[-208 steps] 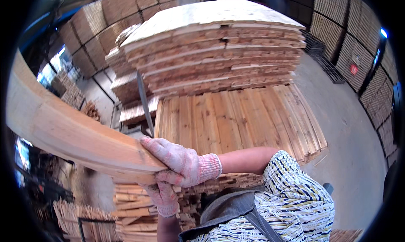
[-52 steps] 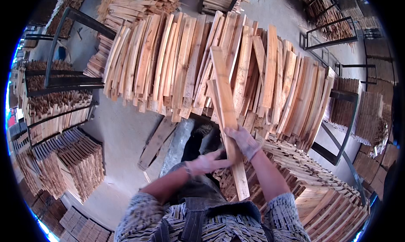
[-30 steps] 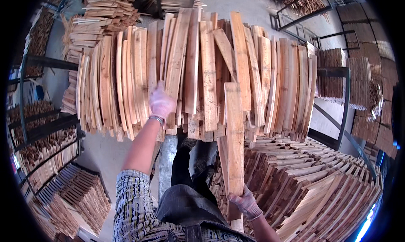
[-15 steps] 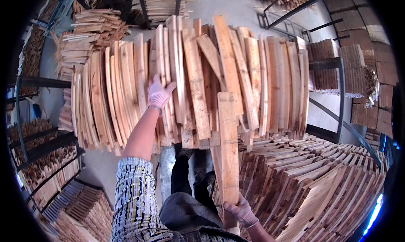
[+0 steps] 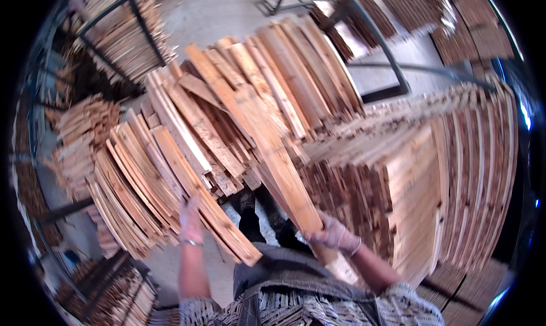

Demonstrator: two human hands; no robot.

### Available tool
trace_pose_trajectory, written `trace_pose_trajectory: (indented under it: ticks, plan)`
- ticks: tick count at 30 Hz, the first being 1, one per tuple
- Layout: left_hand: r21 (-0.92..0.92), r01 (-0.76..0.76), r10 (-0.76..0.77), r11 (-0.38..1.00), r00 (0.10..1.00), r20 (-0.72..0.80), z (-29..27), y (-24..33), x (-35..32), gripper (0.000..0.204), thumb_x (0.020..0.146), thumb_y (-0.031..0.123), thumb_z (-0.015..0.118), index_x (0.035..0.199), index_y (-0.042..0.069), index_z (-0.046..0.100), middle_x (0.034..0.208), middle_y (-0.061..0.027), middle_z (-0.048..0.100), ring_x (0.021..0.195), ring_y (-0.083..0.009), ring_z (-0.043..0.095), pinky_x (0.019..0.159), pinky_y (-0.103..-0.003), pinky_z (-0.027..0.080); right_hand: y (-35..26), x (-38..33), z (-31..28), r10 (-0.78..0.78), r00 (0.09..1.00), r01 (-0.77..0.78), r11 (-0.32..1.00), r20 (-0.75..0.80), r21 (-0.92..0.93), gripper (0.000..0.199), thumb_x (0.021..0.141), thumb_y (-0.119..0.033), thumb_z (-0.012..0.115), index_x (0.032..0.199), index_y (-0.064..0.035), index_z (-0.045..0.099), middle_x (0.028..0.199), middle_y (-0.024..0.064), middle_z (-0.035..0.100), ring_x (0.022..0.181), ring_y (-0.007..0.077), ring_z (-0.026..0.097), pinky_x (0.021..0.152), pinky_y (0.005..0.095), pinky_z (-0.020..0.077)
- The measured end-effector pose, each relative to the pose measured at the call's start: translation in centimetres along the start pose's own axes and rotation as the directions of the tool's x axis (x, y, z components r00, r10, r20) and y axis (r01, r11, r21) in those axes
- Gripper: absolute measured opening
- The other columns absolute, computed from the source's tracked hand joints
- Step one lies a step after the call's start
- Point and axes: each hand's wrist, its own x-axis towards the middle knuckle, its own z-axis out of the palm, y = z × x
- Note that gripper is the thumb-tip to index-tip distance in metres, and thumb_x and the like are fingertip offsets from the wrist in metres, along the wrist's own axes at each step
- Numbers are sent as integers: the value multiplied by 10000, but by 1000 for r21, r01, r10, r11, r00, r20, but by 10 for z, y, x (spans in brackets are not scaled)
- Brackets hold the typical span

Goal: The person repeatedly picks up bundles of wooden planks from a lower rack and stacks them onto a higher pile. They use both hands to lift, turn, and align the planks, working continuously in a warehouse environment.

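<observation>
My left hand (image 5: 191, 221), in a pale pinkish knitted glove, grips a narrow wooden plank (image 5: 224, 226) along its left side. This plank juts out of the stack toward me, with at least one other board edge close against it. On the right, my gloved right hand (image 5: 335, 236) is closed round the near end of a long plank (image 5: 287, 178). That plank slants up and away over the stack, its far part blurred; another board shows beneath it. The stack of upright boards (image 5: 122, 181) lies in front of me, its pieces leaning at differing angles.
Close on my right stands a large pile of boards (image 5: 415, 195). Dark metal frame posts (image 5: 378, 41) rise beyond the stack and at the left. More wood piles (image 5: 85, 135) stand at the far left, and brown stacks (image 5: 472, 30) line the far right.
My view has turned to the right. My left hand has drawn a plank from the stack toward me. My right hand still holds its plank, which now slants leftward.
</observation>
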Motion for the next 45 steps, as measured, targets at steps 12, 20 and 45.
trace_pose_trajectory:
  ticks: [12,20,45]
  plan:
    - [319,-328,-70,889,592,803,254,-20,-289,623,882,257,675,1395,-9,443,1273,-131,572,1125,-256,591,988,-392,512,-41,-161,14,-492,800,228,778,-342,-585,1176,640,-505,866,1512,-36,232,1442,241,436,1329,380,464,1099,416,413]
    - [93,-607,39,789,201,979,410,-55,-464,995,795,393,805,1507,7,228,1388,-186,445,1230,-335,536,1019,-491,507,-52,-339,-61,-835,189,499,535,-517,-682,894,646,-390,867,1355,-59,436,1093,212,650,1015,380,660,834,416,552]
    - [281,-781,-526,557,-71,848,552,-131,-531,595,738,83,882,1233,41,554,1025,-29,671,928,-139,670,786,-294,595,63,-499,-224,-643,142,47,764,-752,-644,701,652,-206,903,1230,-115,516,1010,59,631,901,187,638,753,322,569]
